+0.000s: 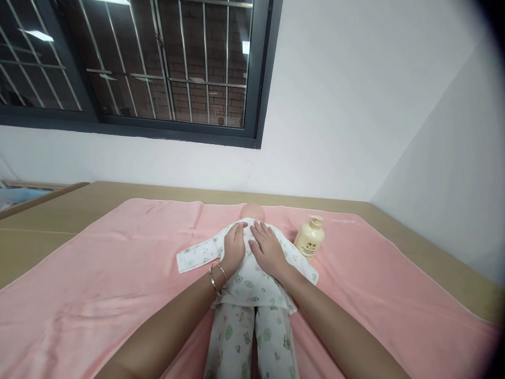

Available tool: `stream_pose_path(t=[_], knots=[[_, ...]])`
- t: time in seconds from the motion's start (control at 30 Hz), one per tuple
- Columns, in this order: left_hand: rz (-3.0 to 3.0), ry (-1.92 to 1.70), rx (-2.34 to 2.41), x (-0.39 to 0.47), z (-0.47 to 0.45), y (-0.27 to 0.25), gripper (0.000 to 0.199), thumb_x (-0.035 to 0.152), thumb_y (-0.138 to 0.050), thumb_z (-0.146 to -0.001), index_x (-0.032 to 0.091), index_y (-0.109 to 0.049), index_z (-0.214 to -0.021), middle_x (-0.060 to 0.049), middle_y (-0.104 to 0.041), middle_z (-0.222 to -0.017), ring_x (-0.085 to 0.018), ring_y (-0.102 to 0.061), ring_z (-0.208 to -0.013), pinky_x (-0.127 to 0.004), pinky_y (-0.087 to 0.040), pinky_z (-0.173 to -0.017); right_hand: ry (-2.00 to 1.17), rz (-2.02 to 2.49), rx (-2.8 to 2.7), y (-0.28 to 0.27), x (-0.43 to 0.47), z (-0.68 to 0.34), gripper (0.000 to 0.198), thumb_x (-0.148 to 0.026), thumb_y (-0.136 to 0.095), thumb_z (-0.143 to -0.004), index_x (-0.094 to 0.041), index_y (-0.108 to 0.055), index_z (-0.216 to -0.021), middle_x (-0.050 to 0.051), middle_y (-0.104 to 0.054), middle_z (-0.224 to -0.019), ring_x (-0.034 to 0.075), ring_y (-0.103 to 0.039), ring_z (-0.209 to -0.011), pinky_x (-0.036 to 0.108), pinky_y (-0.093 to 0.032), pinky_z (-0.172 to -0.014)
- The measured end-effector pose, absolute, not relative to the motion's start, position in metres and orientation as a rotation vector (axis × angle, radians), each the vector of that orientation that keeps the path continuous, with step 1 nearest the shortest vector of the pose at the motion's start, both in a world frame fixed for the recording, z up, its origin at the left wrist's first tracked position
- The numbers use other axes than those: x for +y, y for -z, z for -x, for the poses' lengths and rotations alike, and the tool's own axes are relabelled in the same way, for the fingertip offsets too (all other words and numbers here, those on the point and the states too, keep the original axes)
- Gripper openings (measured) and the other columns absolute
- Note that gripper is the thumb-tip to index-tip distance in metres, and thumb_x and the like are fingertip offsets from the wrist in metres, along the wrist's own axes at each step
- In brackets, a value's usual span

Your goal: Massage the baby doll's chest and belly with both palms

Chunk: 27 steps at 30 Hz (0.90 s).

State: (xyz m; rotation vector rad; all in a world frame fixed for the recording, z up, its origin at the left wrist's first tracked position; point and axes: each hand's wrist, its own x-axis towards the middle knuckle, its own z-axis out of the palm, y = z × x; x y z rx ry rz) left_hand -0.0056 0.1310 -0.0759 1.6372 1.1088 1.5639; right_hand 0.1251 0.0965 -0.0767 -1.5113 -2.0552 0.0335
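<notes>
A baby doll point(252, 211) lies lengthwise in front of me, its smooth round head at the far end. It wears a white long-sleeved top point(252, 289) with small green and pink prints, and matching trousers point(232, 337). My left hand point(234, 246) rests on the left side of the upper body, fingers stretched out and seen edge-on. Flat on the right side lies my right hand point(268, 248), its fingers slightly spread. Neither hand grips anything. One sleeve reaches out to the left; the other slants down to the right, partly behind my right hand and forearm.
A pale yellow pump bottle point(310, 239) stands just right of the doll. Beneath everything spreads a pink blanket point(118, 300) over a tan surface point(59, 210). Behind are a white wall point(323, 105) and a dark-framed barred window point(257, 100).
</notes>
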Motion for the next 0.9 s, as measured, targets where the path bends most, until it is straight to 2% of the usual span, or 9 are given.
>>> stream_pose_path(t=[0.07, 0.17, 0.23, 0.3, 0.43, 0.57, 0.73, 0.8, 0.9], knots=[[-1.626, -1.565, 1.104, 0.13, 0.005, 0.075, 0.035, 0.033, -0.034, -0.095, 0.019, -0.066, -0.094, -0.007, -0.069, -0.104, -0.02, -0.061, -0.103, -0.039, -0.045, -0.097, -0.027, 1.667, -1.935, 0.078, 0.094, -0.121, 0.057, -0.039, -0.029, -0.099, -0.006, -0.038, -0.145, 0.016, -0.033, -0.152, 0.029, -0.024, -0.144, 0.049, -0.02, -0.116], [-1.602, -1.577, 1.094, 0.129, 0.005, 0.077, 0.035, 0.034, -0.034, -0.096, 0.019, -0.066, -0.094, -0.006, -0.069, -0.104, -0.02, -0.061, -0.104, -0.039, -0.044, -0.098, 0.012, 1.787, -1.895, 0.077, 0.084, -0.112, 0.064, -0.041, -0.036, -0.096, 0.001, -0.035, -0.144, 0.024, -0.032, -0.151, 0.034, -0.025, -0.143, 0.051, -0.02, -0.115], [-1.584, -1.598, 1.089, 0.13, 0.005, 0.078, 0.034, 0.034, -0.035, -0.096, 0.019, -0.066, -0.093, -0.006, -0.069, -0.103, -0.02, -0.061, -0.103, -0.039, -0.044, -0.098, 0.056, 1.729, -1.973, 0.075, 0.076, -0.106, 0.063, -0.038, -0.043, -0.093, -0.002, -0.036, -0.145, 0.022, -0.029, -0.153, 0.035, -0.021, -0.144, 0.053, -0.018, -0.116], [-1.572, -1.605, 1.087, 0.131, 0.005, 0.08, 0.033, 0.034, -0.035, -0.096, 0.019, -0.065, -0.093, -0.006, -0.069, -0.102, -0.02, -0.062, -0.102, -0.038, -0.045, -0.097, 0.083, 1.589, -2.092, 0.073, 0.071, -0.103, 0.058, -0.032, -0.045, -0.092, -0.011, -0.038, -0.145, 0.015, -0.027, -0.155, 0.033, -0.017, -0.145, 0.053, -0.014, -0.117], [-1.601, -1.595, 1.097, 0.131, 0.006, 0.08, 0.033, 0.033, -0.035, -0.095, 0.019, -0.065, -0.094, -0.007, -0.069, -0.102, -0.02, -0.062, -0.101, -0.038, -0.046, -0.095, 0.01, 1.351, -2.236, 0.071, 0.077, -0.113, 0.049, -0.027, -0.04, -0.094, -0.022, -0.043, -0.143, 0.006, -0.034, -0.154, 0.025, -0.021, -0.145, 0.052, -0.012, -0.118], [-1.669, -1.578, 1.117, 0.129, 0.007, 0.079, 0.034, 0.033, -0.035, -0.096, 0.019, -0.066, -0.095, -0.007, -0.07, -0.104, -0.021, -0.062, -0.102, -0.038, -0.046, -0.096, -0.066, 1.42, -2.071, 0.074, 0.092, -0.128, 0.048, -0.035, -0.028, -0.1, -0.016, -0.046, -0.14, 0.01, -0.038, -0.151, 0.022, -0.028, -0.143, 0.047, -0.021, -0.117], [-1.775, -1.517, 1.104, 0.127, 0.009, 0.081, 0.033, 0.035, -0.038, -0.096, 0.02, -0.067, -0.104, -0.007, -0.069, -0.113, -0.022, -0.061, -0.11, -0.04, -0.044, -0.101, 0.03, 1.71, -1.877, 0.08, 0.091, -0.124, 0.055, -0.035, -0.028, -0.099, -0.002, -0.041, -0.141, 0.022, -0.039, -0.147, 0.029, -0.031, -0.141, 0.047, -0.023, -0.116], [-1.799, -1.51, 1.091, 0.127, 0.01, 0.083, 0.033, 0.034, -0.039, -0.096, 0.02, -0.066, -0.107, -0.007, -0.068, -0.117, -0.021, -0.06, -0.114, -0.04, -0.042, -0.104, 0.074, 1.687, -1.911, 0.081, 0.087, -0.12, 0.053, -0.031, -0.03, -0.098, -0.002, -0.042, -0.14, 0.022, -0.039, -0.147, 0.029, -0.031, -0.141, 0.047, -0.022, -0.116], [-1.797, -1.512, 1.084, 0.127, 0.011, 0.084, 0.033, 0.035, -0.039, -0.096, 0.019, -0.066, -0.109, -0.008, -0.068, -0.118, -0.022, -0.06, -0.115, -0.04, -0.042, -0.104, 0.09, 1.494, -2.038, 0.079, 0.083, -0.118, 0.048, -0.026, -0.034, -0.096, -0.007, -0.047, -0.139, 0.016, -0.04, -0.149, 0.024, -0.029, -0.142, 0.045, -0.019, -0.118]])
